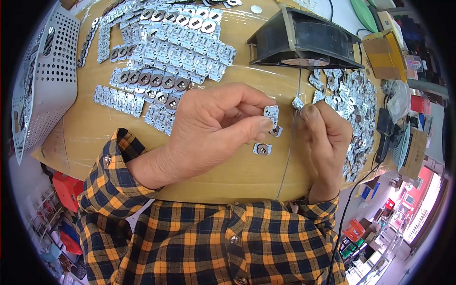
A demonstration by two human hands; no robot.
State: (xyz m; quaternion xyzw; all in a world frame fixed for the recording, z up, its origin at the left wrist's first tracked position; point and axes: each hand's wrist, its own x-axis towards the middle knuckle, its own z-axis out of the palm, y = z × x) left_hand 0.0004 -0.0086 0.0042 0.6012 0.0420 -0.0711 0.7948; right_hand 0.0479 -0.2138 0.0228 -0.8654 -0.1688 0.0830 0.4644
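So the left hand (209, 121) is pinching a small, flat silvery plate with dark spots (271, 113) above the yellowish-brown surface (228, 183). Right hand (327, 130) has thumb and finger pressed together nearby, can't tell on what. Brown cardboard box (414, 154), far right, has dark lettering.

A small, pale blue-white circuit board (271, 113) with rounded corners and dark specks is pinched at its lower edge between the left fingers (265, 125), raised on end with one flat face in view. A smaller blue-white metallic piece (298, 103) shows at the right fingers (309, 113); whether they grip it is unclear.
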